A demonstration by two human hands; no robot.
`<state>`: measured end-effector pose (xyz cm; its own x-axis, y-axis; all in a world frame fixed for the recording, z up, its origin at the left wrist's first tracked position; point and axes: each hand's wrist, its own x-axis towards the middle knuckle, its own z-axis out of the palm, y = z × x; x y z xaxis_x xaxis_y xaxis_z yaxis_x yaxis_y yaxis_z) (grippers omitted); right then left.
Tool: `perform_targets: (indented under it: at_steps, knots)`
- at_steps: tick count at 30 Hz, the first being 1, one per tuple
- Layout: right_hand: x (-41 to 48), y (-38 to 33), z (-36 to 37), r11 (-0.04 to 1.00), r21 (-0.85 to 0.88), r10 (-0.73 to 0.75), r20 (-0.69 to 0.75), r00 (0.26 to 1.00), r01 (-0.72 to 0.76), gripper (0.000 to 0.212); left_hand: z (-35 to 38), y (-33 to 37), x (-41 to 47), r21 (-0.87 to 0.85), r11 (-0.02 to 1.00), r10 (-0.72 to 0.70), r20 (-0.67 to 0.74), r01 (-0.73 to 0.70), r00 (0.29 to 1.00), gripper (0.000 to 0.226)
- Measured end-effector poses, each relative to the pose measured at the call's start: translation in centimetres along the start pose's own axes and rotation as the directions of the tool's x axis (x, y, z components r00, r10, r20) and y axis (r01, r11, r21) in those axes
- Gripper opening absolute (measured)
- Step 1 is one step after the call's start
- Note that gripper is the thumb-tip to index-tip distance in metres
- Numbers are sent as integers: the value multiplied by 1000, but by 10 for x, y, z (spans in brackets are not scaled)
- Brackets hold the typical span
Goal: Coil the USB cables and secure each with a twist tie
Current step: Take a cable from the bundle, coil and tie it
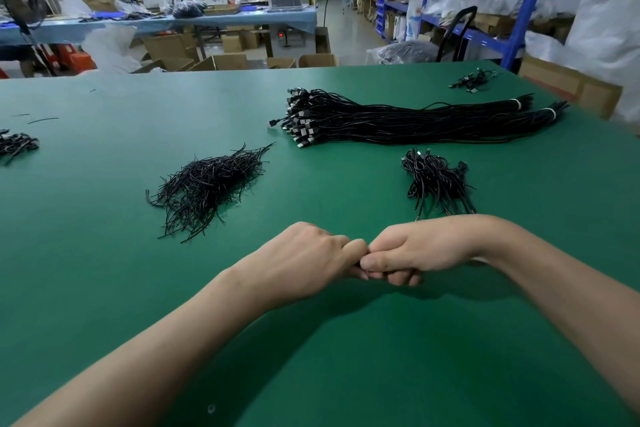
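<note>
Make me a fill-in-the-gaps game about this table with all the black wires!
The table is coloured ____.
The loose twist ties lie to the ____ of the coiled cables.
The bands round the long cable bundles are ____.
The left hand and right hand meet, fingers ____ round a barely visible dark strand.
Missing words: green; left; white; curled.

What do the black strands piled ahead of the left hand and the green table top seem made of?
Strands: likely plastic-coated wire, glossy black; thin, kinked, holding their bends. Table top: probably rubber or vinyl mat, matte green; smooth, seamless, with only a soft glare.
</note>
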<state>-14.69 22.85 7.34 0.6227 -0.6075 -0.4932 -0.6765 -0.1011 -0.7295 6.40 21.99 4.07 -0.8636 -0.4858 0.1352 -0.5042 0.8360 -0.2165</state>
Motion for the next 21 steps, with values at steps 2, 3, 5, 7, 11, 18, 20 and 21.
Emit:
perform_targets:
  at_steps: [2,3,5,7,11,18,20,21]
  knots:
    - [-3,1,-2,998,67,-26,60,998,22,25,0,-1,-1,-45,999,16,-37,-18,999,35]
    - [-3,3,-2,996,78,-36,69,997,30,26,0,-1,-1,-66,998,21,-44,-24,999,34]
    - [-4,3,-4,999,33,-45,44,998,43,33,-1,-1,-1,-121,993,0,-40,-4,999,34]
    - [-9,5,-11,998,-14,-56,11,998,56,43,-2,-3,-2,-181,980,-87,-16,82,996,37]
    - [-24,28,-28,899,400,-86,-246,965,182,73,2,-8,-12,-721,652,-376,-37,236,926,43]
    - [18,28,23,814,338,-159,-652,741,472,46,5,6,0,-987,-133,-487,145,91,861,40]
    - [31,15,30,758,342,-178,-711,681,555,43,5,7,5,-981,-174,-447,159,89,880,39]
    - [35,8,31,729,360,-170,-729,663,583,42,4,8,7,-979,-179,-434,163,93,886,38]
